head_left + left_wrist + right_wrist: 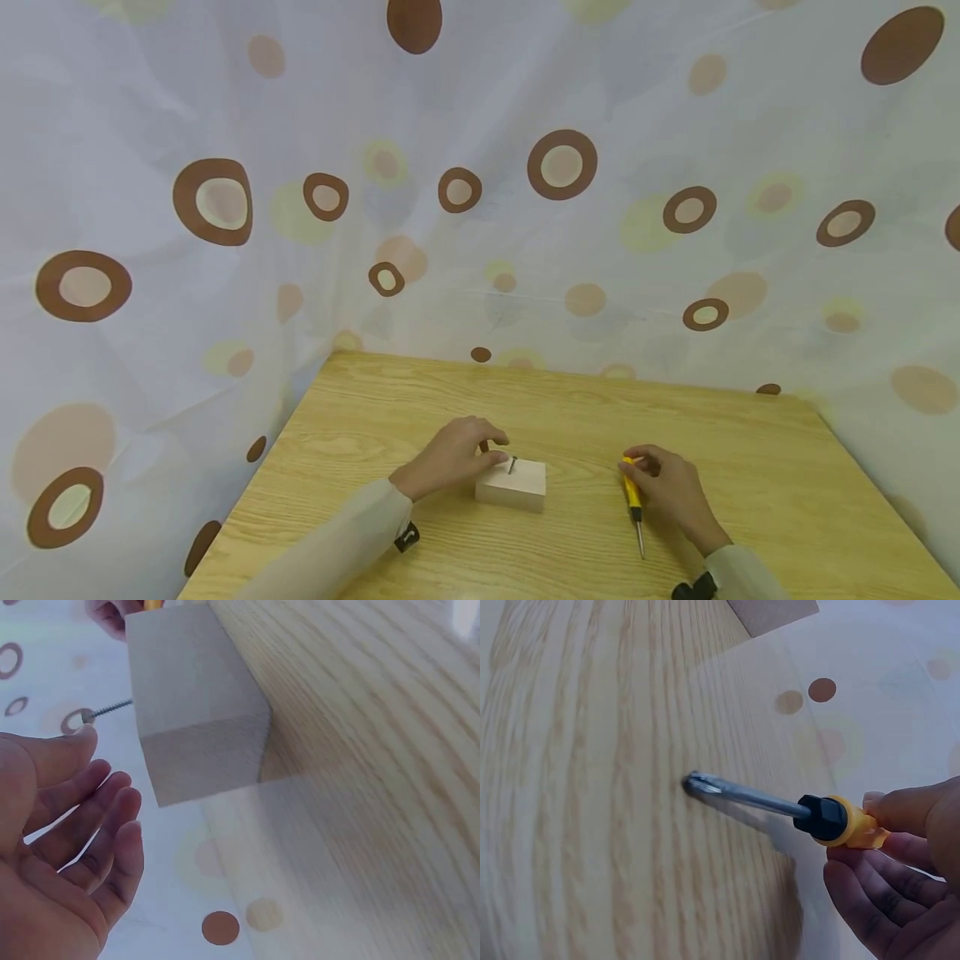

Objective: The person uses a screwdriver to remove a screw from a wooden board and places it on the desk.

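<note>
A pale wooden block lies on the table, and a screw stands out of its top, leaning slightly. My left hand hovers at the block's left side, thumb and fingers apart and loosely bent. In the left wrist view the thumb tip overlaps the screw's head, with nothing between thumb and fingers. To the right of the block, my right hand pinches the yellow handle of a screwdriver between thumb and fingers. Its metal shaft points down toward the table, the tip close over the wood grain.
The light wood-grain table reaches back to a white curtain with brown and beige spots, which also hangs along both sides. A black band shows at the left wrist and a black device at the right.
</note>
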Demonstrator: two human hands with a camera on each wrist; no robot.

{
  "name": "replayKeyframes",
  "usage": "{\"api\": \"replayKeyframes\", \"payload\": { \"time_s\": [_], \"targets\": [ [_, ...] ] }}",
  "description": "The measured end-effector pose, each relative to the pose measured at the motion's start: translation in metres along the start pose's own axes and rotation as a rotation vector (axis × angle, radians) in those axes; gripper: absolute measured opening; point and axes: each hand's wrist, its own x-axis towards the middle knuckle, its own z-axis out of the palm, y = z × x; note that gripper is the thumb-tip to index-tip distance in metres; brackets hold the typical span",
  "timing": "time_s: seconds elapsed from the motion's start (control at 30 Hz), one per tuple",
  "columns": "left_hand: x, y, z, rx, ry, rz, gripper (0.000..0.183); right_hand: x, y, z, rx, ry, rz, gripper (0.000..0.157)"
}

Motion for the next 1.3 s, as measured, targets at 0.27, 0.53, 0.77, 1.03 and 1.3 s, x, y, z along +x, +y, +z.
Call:
{"api": "replayKeyframes", "payload": {
  "time_s": [0.27,0.53,0.77,1.03,1.3],
  "targets": [
    [0.015,0.007,0.006,-0.055,-0.067,0.0,0.023,0.0,0.004,-0.001,0.027,-0.039,0.006,0.029],
    [0.014,0.006,0.008,-0.109,-0.086,0.056,0.018,-0.002,0.001,-0.002,0.022,-0.049,-0.003,0.03],
    [0.012,0.004,0.011,-0.085,-0.065,0.106,0.014,-0.003,0.004,0.0,0.036,-0.062,0.021,0.027],
    [0.012,0.006,0.013,-0.117,-0.053,0.057,0.011,-0.003,0.006,0.001,0.018,-0.047,0.003,0.028],
    [0.011,0.008,0.01,-0.102,0.003,0.072,0.012,-0.002,0.004,-0.001,0.047,-0.05,0.009,0.028]
  ]
}}
